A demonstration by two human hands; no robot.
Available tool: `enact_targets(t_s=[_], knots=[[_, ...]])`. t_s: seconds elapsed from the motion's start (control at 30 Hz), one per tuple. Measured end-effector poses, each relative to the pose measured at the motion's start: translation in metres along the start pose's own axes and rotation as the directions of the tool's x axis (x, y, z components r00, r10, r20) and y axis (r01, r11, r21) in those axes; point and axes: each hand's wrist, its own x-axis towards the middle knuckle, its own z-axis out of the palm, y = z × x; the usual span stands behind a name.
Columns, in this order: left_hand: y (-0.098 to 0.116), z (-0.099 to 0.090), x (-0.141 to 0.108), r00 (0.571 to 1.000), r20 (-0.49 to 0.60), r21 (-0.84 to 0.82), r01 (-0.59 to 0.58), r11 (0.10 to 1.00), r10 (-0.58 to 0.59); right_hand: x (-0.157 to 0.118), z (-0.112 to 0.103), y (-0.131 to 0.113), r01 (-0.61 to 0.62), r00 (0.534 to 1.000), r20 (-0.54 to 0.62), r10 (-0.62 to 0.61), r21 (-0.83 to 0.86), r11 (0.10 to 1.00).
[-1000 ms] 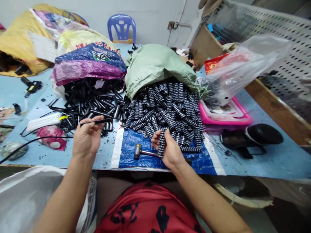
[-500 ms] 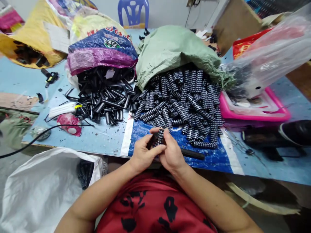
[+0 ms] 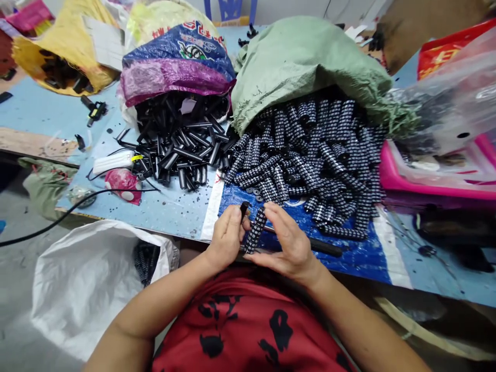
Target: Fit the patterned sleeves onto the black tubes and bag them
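Note:
My left hand (image 3: pixel 227 235) is closed around a smooth black piece (image 3: pixel 244 207) whose end sticks out above the fingers. Between thumb and fingertips, my right hand (image 3: pixel 289 243) holds a black-and-white patterned cylinder (image 3: pixel 256 230) by its two ends, tilted, just right of my left hand. Beyond the hands, a heap of similar patterned cylinders (image 3: pixel 306 165) spills from a green sack (image 3: pixel 310 57). Left of it, smooth black pieces (image 3: pixel 178 150) lie at the mouth of a blue and purple bag (image 3: pixel 178 77). A dark rod (image 3: pixel 325 247) lies behind my right hand.
A white sack (image 3: pixel 73 284) stands open at the lower left, below the blue table's edge (image 3: pixel 163 217). A black cable (image 3: pixel 77 204) crosses the left side. The pink tray (image 3: pixel 391 170) sits at the right, with clear plastic over it.
My hands have moved apart. The patterned cylinder, earlier mostly covered by the fingers, now shows along its length in my right hand. The camera view has shifted, so the table contents appear displaced.

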Motion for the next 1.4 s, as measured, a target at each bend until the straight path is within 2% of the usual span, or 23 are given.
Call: enact_targets(t_s=[0.07, 0.17, 0.27, 0.37, 0.47, 0.6, 0.67, 0.7, 0.77, 0.8, 0.83, 0.9, 0.93, 1.0, 1.1, 1.13, 1.2, 1.27, 1.3, 1.4], knots=[[0.002, 0.005, -0.001, 1.0, -0.018, -0.031, -0.006, 0.999, 0.006, 0.001, 0.0, -0.004, 0.017, 1.0, 0.001, -0.017, -0.036, 0.999], [0.006, 0.007, -0.001, 0.999, 0.024, -0.169, 0.042, 0.985, -0.038, 0.001, -0.001, -0.007, 0.02, 0.999, -0.029, -0.023, -0.104, 0.994], [0.011, 0.001, 0.003, 0.983, 0.108, -0.276, 0.175, 0.945, -0.151, 0.0, -0.001, -0.008, 0.034, 0.999, -0.023, -0.039, -0.189, 0.981], [0.014, -0.009, 0.009, 0.942, 0.193, -0.283, 0.322, 0.903, -0.275, -0.003, 0.001, -0.009, 0.036, 0.999, 0.01, -0.035, -0.239, 0.97], [0.011, -0.013, 0.012, 0.908, 0.227, -0.297, 0.41, 0.862, -0.353, -0.004, 0.006, -0.011, 0.024, 0.999, 0.035, -0.016, -0.236, 0.971], [-0.001, -0.01, 0.009, 0.893, 0.245, -0.354, 0.446, 0.822, -0.378, -0.005, 0.007, -0.009, -0.036, 0.998, 0.054, 0.044, -0.139, 0.99], [-0.007, -0.012, 0.007, 0.917, 0.221, -0.325, 0.389, 0.862, -0.331, -0.01, 0.003, -0.003, -0.056, 0.996, 0.07, 0.063, -0.1, 0.993], [-0.009, -0.016, 0.008, 0.945, 0.187, -0.271, 0.314, 0.91, -0.27, -0.015, 0.0, 0.0, -0.067, 0.994, 0.079, 0.077, -0.119, 0.991], [-0.012, -0.028, 0.011, 0.992, 0.105, -0.045, 0.081, 0.996, -0.076, -0.027, -0.005, 0.007, -0.105, 0.985, 0.106, 0.135, -0.244, 0.964], [-0.012, -0.036, 0.015, 0.996, 0.079, 0.112, -0.038, 0.993, 0.029, -0.033, -0.007, 0.01, -0.122, 0.978, 0.122, 0.17, -0.322, 0.939], [-0.012, -0.045, 0.019, 0.991, 0.076, 0.275, -0.13, 0.953, 0.113, -0.038, -0.01, 0.012, -0.132, 0.97, 0.137, 0.199, -0.39, 0.911], [-0.01, -0.061, 0.029, 0.978, 0.126, 0.539, -0.209, 0.816, 0.168, -0.043, -0.013, 0.012, -0.135, 0.964, 0.145, 0.221, -0.449, 0.883], [-0.009, -0.067, 0.035, 0.976, 0.162, 0.619, -0.214, 0.756, 0.144, -0.042, -0.014, 0.01, -0.136, 0.969, 0.129, 0.211, -0.438, 0.889], [-0.006, -0.075, 0.046, 0.971, 0.236, 0.689, -0.193, 0.699, 0.036, -0.034, -0.016, 0.005, -0.142, 0.983, 0.052, 0.174, -0.377, 0.915], [-0.004, -0.078, 0.058, 0.947, 0.295, 0.684, -0.115, 0.721, -0.129, -0.016, -0.013, 0.0, -0.141, 0.99, -0.051, 0.131, -0.321, 0.936], [-0.004, -0.078, 0.061, 0.938, 0.303, 0.676, -0.089, 0.731, -0.166, -0.012, -0.011, 0.0, -0.131, 0.991, -0.028, 0.129, -0.339, 0.932], [-0.004, -0.076, 0.066, 0.927, 0.313, 0.671, -0.062, 0.739, -0.206, -0.005, -0.008, -0.001, -0.101, 0.985, 0.088, 0.148, -0.404, 0.909], [-0.004, -0.075, 0.07, 0.915, 0.341, 0.677, -0.079, 0.732, -0.217, -0.003, -0.006, -0.003, -0.063, 0.971, 0.183, 0.154, -0.426, 0.902], [-0.003, -0.074, 0.073, 0.907, 0.362, 0.684, -0.101, 0.723, -0.216, -0.003, -0.006, -0.004, -0.055, 0.974, 0.18, 0.139, -0.408, 0.911], [0.001, -0.074, 0.08, 0.882, 0.41, 0.712, -0.152, 0.686, -0.23, -0.002, -0.006, -0.012, -0.025, 0.998, 0.048, 0.038, -0.246, 0.969]])
